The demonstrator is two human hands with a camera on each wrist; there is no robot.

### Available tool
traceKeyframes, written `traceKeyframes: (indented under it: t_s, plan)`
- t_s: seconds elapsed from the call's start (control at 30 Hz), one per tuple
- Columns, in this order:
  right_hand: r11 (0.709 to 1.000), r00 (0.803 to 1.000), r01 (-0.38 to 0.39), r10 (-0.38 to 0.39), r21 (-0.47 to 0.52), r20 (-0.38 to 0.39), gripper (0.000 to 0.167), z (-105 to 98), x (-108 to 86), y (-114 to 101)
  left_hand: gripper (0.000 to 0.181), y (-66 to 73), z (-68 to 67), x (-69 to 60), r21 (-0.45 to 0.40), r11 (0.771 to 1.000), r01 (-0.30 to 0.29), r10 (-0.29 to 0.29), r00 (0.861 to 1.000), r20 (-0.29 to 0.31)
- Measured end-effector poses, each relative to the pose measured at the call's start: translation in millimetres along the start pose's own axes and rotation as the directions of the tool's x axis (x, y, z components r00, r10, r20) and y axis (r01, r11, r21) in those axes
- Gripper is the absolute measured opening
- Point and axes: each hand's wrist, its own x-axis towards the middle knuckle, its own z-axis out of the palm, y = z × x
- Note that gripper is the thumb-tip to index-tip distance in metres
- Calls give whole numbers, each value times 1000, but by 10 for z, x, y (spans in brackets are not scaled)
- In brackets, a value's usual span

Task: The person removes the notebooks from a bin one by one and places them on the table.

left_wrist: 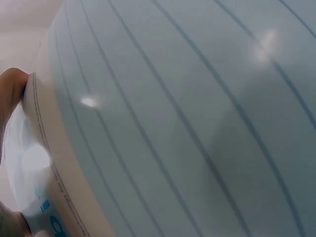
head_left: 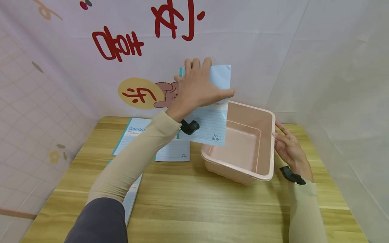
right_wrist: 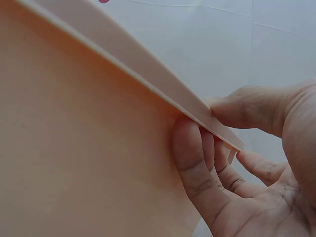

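Observation:
My left hand [head_left: 197,84] holds up a light-blue lined notebook [head_left: 206,126] with a teal spine strip. Its fingers reach over the top and its thumb lies at the right edge. In the left wrist view the ruled cover [left_wrist: 173,123] fills most of the frame. The notebook hangs at the left side of a pale pink plastic bin [head_left: 225,170], hiding part of its rim. At the bin's right side my right hand [head_left: 290,150] grips the rim. The right wrist view shows the thumb on the rim [right_wrist: 148,74] and the fingers [right_wrist: 190,153] curled beneath it.
Another notebook [head_left: 173,152] lies on the wooden table [head_left: 206,212] beneath my left arm. Behind it is a notebook marked Gambit [head_left: 126,135], and one [head_left: 133,199] is partly covered by the sleeve. A white printed backdrop [head_left: 243,50] stands behind the table.

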Motion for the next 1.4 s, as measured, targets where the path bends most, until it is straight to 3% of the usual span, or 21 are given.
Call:
traceKeyframes:
  t_s: [0.23,0.53,0.83,1.07,1.23,1.4]
  plan:
    - [1000,1000,-5,5,-8,4,62,-4,5,6,97,-428,108,-140,-49,998,33,-34,999,-14]
    - [999,1000,-12,11,-32,-19,62,4,21,0,108,-846,287,-409,-64,991,116,-113,992,46]
    - [1000,1000,-2,1,-28,-8,60,11,13,-2,106,-1196,710,-737,-48,983,179,-174,980,93]
    - [1000,1000,2,-2,-13,-1,61,12,5,2,110,-1324,1033,-1016,-14,979,205,-200,965,170]
    - [1000,1000,11,-11,-13,-5,60,2,5,7,104,-1338,1168,-1198,6,983,186,-183,961,205]
    - [1000,1000,9,-9,6,5,61,-6,4,7,107,-1335,1289,-1374,26,983,180,-181,949,259]
